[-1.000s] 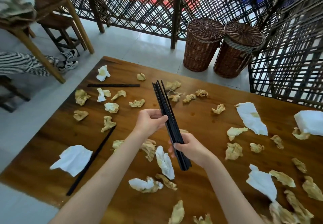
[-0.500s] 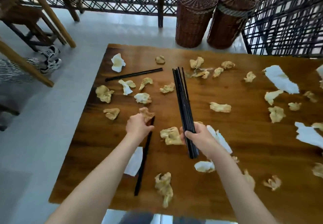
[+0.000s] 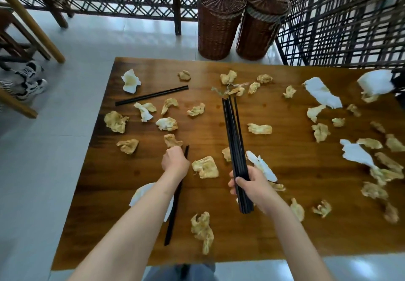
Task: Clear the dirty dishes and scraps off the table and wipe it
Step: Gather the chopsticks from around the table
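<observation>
A wooden table (image 3: 274, 226) is strewn with yellowish food scraps (image 3: 205, 166) and crumpled white napkins (image 3: 322, 92). My right hand (image 3: 249, 184) grips a bundle of several black chopsticks (image 3: 232, 131) near its lower end, tips pointing away from me above the table. My left hand (image 3: 175, 160) is down at the upper end of a single black chopstick (image 3: 173, 212) that lies on the table, fingers curled onto it; the fingertips are hidden. Another black chopstick (image 3: 151, 95) lies at the far left.
Two lidded wicker baskets (image 3: 219, 24) stand on the floor beyond the table's far edge, before a dark lattice screen (image 3: 341, 24). Wooden chair legs (image 3: 32, 31) and a seated person's sneakers (image 3: 28, 81) are at the left. A white napkin (image 3: 140, 193) lies under my left forearm.
My left hand let go of the bundle and dropped down-left to the lone chopstick. The right hand keeps the bundle. The view has tilted down toward the table.
</observation>
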The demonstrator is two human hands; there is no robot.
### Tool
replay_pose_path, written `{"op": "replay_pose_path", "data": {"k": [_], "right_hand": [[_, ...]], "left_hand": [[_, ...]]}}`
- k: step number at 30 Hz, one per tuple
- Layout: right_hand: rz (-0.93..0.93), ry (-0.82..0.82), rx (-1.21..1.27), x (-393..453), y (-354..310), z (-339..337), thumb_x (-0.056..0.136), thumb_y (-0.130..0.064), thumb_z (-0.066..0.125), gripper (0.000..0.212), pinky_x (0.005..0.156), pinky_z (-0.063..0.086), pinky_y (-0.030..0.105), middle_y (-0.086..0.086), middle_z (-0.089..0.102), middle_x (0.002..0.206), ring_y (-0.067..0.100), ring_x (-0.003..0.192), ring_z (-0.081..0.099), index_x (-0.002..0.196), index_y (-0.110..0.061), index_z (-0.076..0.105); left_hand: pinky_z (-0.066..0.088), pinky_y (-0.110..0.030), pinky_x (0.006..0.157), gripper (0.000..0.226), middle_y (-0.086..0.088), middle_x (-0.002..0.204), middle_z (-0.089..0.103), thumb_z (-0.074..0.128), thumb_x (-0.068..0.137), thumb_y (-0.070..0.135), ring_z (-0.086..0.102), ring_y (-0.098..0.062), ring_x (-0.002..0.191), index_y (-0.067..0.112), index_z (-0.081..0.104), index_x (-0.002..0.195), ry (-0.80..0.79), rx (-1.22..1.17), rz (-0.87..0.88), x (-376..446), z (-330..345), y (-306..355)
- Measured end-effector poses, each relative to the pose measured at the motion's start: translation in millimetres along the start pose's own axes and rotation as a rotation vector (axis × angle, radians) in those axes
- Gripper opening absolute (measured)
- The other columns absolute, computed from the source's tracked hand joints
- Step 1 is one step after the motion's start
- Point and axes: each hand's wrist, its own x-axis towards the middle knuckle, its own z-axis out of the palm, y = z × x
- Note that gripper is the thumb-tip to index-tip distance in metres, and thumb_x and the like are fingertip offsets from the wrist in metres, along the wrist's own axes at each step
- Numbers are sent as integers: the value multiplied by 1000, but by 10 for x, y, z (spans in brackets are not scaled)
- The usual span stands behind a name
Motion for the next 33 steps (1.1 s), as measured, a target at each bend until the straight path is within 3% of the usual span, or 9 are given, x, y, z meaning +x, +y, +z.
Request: {"op": "replay_pose_path", "data": {"k": [6,15,22,24,27,29,31,33], "right_hand": [[7,11,-8,-95,53,-95,95,-2,45,17,73,57,35,4,68,75,17,67,66,94,-13,58],[7,16,-16,-120,71,-167,96,-4,44,17,68,57,30,3,68,76,15,67,67,98,-13,58],[5,17,-27,-106,58,-201,96,-4,44,16,65,53,26,5,69,79,15,68,67,98,-12,58],[14,13,-22,-97,42,-195,96,-4,44,16,65,54,26,5,70,82,15,69,68,98,-12,58],[4,-1,-41,-77,7,-171,96,-5,44,16,68,54,27,2,71,85,13,73,69,97,-13,58],[-7,-11,-57,-62,-18,-152,96,-6,44,16,72,54,30,0,71,88,10,75,70,98,-15,57],[-11,-25,-57,-50,-50,-132,96,-6,44,16,79,54,34,-2,71,90,8,77,70,98,-16,57],[-21,-43,-58,-47,-91,-111,96,-7,45,16,81,53,34,-2,71,92,6,78,69,97,-17,57]], "left_hand": [[50,-34,74,24,-11,114,61,66,85,12,60,-28,106,8,59,108,-27,-14,-38,11,19,62],[51,-37,83,26,-14,116,59,60,87,4,57,-29,109,5,59,112,-10,-42,-76,-13,29,149],[47,-33,71,22,-13,110,61,66,86,14,59,-30,104,6,60,106,32,-127,-37,-49,-57,119],[48,-33,74,26,-13,110,62,67,84,16,60,-29,103,6,62,108,57,-157,-5,-40,-170,101],[50,-33,81,32,-9,111,65,69,83,19,60,-23,101,8,65,112,126,-279,78,-43,-411,67],[50,-27,73,22,-5,104,68,70,83,22,62,-14,89,13,69,103,136,-391,144,-94,-612,65],[53,-24,69,8,-1,93,69,70,82,23,65,-9,80,19,68,89,84,-536,209,-185,-818,98],[56,-22,64,8,0,89,69,71,82,20,68,-9,76,18,68,90,-25,-703,240,-318,-1009,171]]}}
